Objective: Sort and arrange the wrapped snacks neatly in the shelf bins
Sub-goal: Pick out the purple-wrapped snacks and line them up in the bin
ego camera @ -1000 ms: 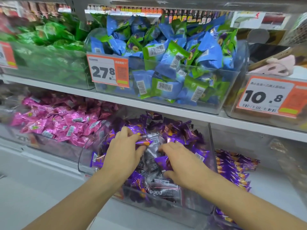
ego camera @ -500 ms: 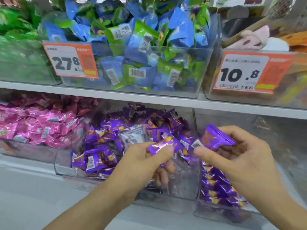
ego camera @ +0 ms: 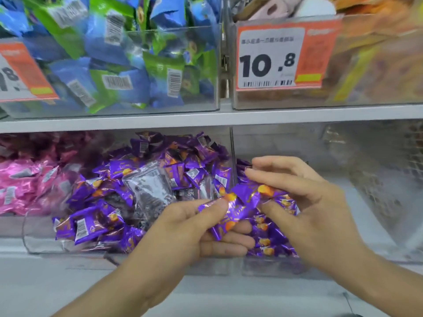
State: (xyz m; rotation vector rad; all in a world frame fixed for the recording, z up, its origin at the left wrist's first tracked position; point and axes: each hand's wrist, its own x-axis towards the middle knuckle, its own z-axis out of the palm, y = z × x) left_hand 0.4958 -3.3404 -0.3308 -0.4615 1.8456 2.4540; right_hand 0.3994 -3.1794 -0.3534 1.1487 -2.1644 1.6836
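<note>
Sorting purple snacks between two lower-shelf bins, roughly midway by the look of it.

The left hand (ego camera: pixel 201 227) pinched one purple wrapped snack (ego camera: pixel 225 213) between thumb and curled fingers, while the right hand (ego camera: pixel 304 202) gripped another purple snack (ego camera: pixel 258 191) just beside it, above the divider between bins. The left clear bin (ego camera: pixel 41 243) held a jumbled heap of purple snacks (ego camera: pixel 96 216) with a stray clear packet (ego camera: pixel 151 188) on top, so tidying remained. The right clear bin (ego camera: pixel 377 202) held a neater row of purple snacks (ego camera: pixel 267 239) and looked mostly unfilled.
</note>
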